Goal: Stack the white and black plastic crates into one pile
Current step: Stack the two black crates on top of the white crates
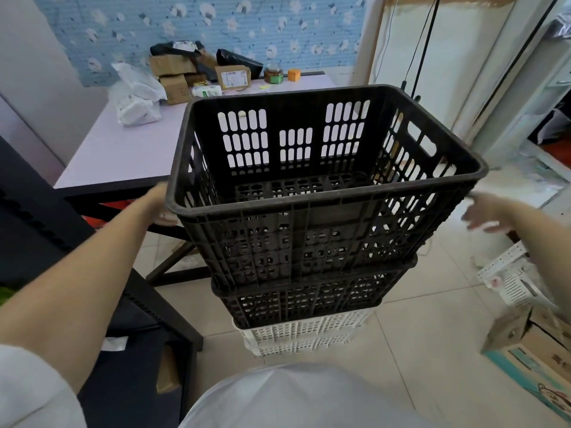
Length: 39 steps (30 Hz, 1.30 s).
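A pile of crates stands on the tiled floor right in front of me. The top black crate (324,193) sits nested in a second black crate (302,299). Under those are white crates (304,336), of which only the rims show. My left hand (160,205) presses against the top crate's left side, just under the rim; its fingers are partly hidden behind the wall. My right hand (486,213) hovers off the crate's right corner, blurred, fingers spread, holding nothing.
A lilac table (123,149) with cardboard boxes, bags and a jar stands behind the pile. A dark shelf unit (145,304) is at my left. On the right floor lie a small white basket (519,287) and an open cardboard box (537,350).
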Motion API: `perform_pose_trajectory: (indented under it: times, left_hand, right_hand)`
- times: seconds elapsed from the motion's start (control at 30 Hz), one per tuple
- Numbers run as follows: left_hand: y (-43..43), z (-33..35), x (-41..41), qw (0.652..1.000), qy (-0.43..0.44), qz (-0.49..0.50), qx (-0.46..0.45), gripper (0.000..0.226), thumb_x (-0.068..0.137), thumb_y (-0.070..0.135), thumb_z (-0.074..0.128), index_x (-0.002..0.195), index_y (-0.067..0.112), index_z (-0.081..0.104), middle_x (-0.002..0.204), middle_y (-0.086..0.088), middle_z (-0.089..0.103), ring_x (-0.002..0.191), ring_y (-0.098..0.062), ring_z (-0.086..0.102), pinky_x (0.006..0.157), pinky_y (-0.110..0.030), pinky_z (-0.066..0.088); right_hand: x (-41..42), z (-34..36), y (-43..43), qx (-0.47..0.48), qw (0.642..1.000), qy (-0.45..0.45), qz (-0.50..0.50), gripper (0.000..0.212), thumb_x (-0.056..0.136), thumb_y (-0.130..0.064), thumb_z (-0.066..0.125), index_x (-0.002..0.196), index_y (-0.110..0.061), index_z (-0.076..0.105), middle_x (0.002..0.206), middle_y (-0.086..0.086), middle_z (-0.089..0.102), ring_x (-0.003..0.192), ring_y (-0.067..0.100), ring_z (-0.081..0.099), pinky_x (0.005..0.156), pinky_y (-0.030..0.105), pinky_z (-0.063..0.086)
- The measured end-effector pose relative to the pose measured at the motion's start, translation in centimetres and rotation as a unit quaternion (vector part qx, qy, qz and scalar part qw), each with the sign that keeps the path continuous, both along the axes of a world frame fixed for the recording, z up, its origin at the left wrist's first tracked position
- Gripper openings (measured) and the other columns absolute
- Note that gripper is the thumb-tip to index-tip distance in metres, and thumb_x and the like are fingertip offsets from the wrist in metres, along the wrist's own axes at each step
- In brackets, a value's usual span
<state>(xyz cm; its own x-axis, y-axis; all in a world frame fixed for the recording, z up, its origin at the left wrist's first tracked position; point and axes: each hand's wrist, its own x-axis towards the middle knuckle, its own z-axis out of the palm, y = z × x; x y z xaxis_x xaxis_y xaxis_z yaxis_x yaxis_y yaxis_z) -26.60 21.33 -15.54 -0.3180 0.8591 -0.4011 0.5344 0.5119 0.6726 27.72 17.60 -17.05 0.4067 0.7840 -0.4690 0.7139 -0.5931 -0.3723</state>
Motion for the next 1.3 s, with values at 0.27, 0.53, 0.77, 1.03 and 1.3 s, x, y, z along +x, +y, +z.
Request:
perform_pose_trajectory:
  times: [0.27,0.53,0.77,1.03,1.3]
  left_hand:
    - [-6.6,-11.8,1.9,0.940,0.100,-0.275,-0.174,0.103,0.060,0.035,0.089,0.147,0.024,0.035,0.150,0.005,0.040,0.142,-0.021,0.035,0.118,-0.038,0.029]
    - [-7.7,-13.8,2.9,0.985,0.015,-0.166,-0.051,0.108,0.042,0.035,0.095,0.138,0.018,0.048,0.140,-0.004,0.054,0.135,-0.027,0.045,0.114,-0.043,0.036]
    - [-8.2,-14.2,3.1,0.986,0.039,-0.161,-0.035,0.089,0.061,0.028,0.089,0.139,0.017,0.047,0.139,-0.004,0.055,0.134,-0.027,0.046,0.112,-0.041,0.039]
    - [-11.1,-14.1,4.2,0.988,0.093,-0.112,-0.057,0.104,0.063,0.050,0.082,0.147,0.021,0.029,0.141,-0.004,0.054,0.131,-0.030,0.050,0.105,-0.044,0.045]
    - [-13.7,-16.1,6.3,0.996,0.088,-0.012,-0.003,0.084,0.074,0.041,0.078,0.144,0.028,0.033,0.132,-0.005,0.060,0.116,-0.034,0.059,0.094,-0.043,0.049]
  right_hand:
    - [-4.4,-10.8,-2.6,-0.126,0.984,0.119,0.028,0.115,0.056,-0.034,0.089,0.147,-0.027,0.019,0.133,0.006,0.056,0.110,0.031,0.060,0.088,0.041,0.045]
    - [-3.8,-15.5,-2.6,0.081,0.993,0.081,0.003,0.095,0.048,-0.048,0.087,0.128,-0.012,0.050,0.118,0.011,0.068,0.104,0.036,0.065,0.093,0.045,0.050]
    - [-5.2,-13.9,-3.3,0.107,0.990,0.091,0.010,0.083,0.067,-0.030,0.085,0.136,-0.009,0.044,0.129,0.013,0.061,0.119,0.034,0.058,0.099,0.039,0.042]
    - [-4.5,-14.0,-3.6,0.090,0.986,0.136,0.032,0.096,0.061,-0.028,0.089,0.139,-0.018,0.034,0.126,0.007,0.062,0.110,0.034,0.064,0.099,0.042,0.047]
    - [-3.7,-14.8,-6.2,0.117,0.975,0.184,0.044,0.099,0.064,-0.006,0.085,0.141,-0.025,0.025,0.111,0.007,0.062,0.089,0.030,0.069,0.083,0.037,0.051]
